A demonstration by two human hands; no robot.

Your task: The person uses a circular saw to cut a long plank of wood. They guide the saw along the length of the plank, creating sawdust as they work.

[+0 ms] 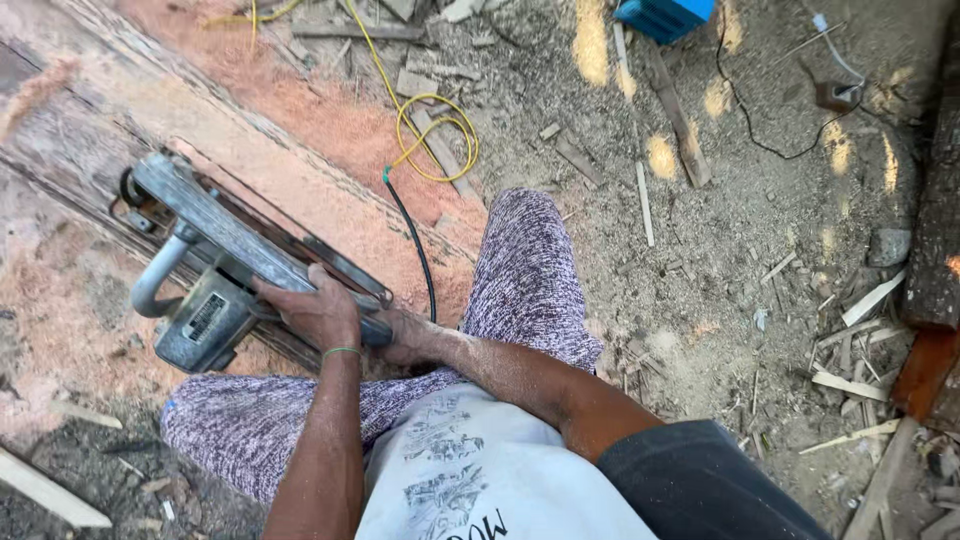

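Sawdust covers the ground around the beam [300, 190]. Left hand [318, 312] grips the saw [215, 275]; right hand [400, 345], apparently closed, should steady it.

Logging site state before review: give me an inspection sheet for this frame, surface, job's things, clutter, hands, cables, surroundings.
Surface: rough timber beam lying on the ground, coated in reddish sawdust.
Job's things: grey metal power saw sitting on the beam.
Clutter: wood offcuts and chips scattered over the dirt; loose slat at lower left.
Hands: left hand grips the saw body; right hand is against the saw's near end, grip not clear.
Cables: black cord joins a coiled yellow cord; another black cable at upper right.
Surroundings: blue box at the top edge; dappled sunlight.
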